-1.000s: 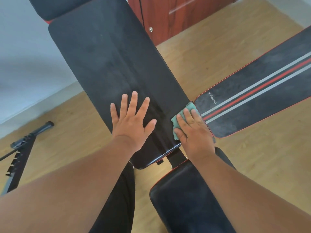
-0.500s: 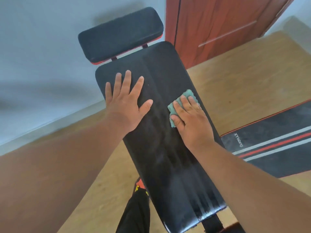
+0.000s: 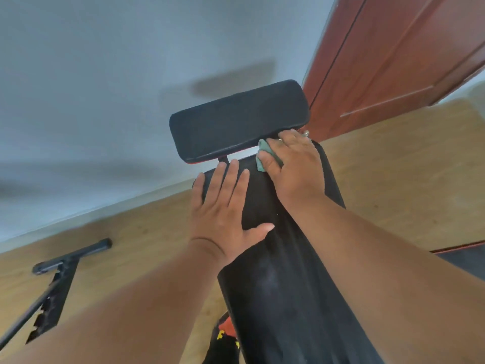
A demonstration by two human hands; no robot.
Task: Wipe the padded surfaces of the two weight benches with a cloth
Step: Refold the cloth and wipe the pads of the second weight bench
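A pale wall (image 3: 105, 88) meets a light wooden floor (image 3: 393, 185), with a reddish-brown door (image 3: 409, 53) at two o'clock. Running from six o'clock up toward the centre is the long black back pad (image 3: 283, 298) of a weight bench, and just beyond its far end, across a narrow gap, sits the separate black head pad (image 3: 238, 122).

The right hand (image 3: 294, 166) lies at the far end of the back pad, at one o'clock from the centre, pressing a small green cloth (image 3: 263, 156) down with its fingers. The cloth is mostly under the hand; a bunched part sticks out at the hand's nine o'clock side, by the gap below the head pad. Whether the fingers curl round the cloth cannot be told.

The left hand (image 3: 223, 214) rests flat on the same pad at the right hand's seven o'clock, fingers straight and spread, thumb out, holding nothing.

At eight o'clock a black metal frame (image 3: 55, 285) lies on the floor. At three o'clock a corner of a second bench pad (image 3: 467, 258) shows.
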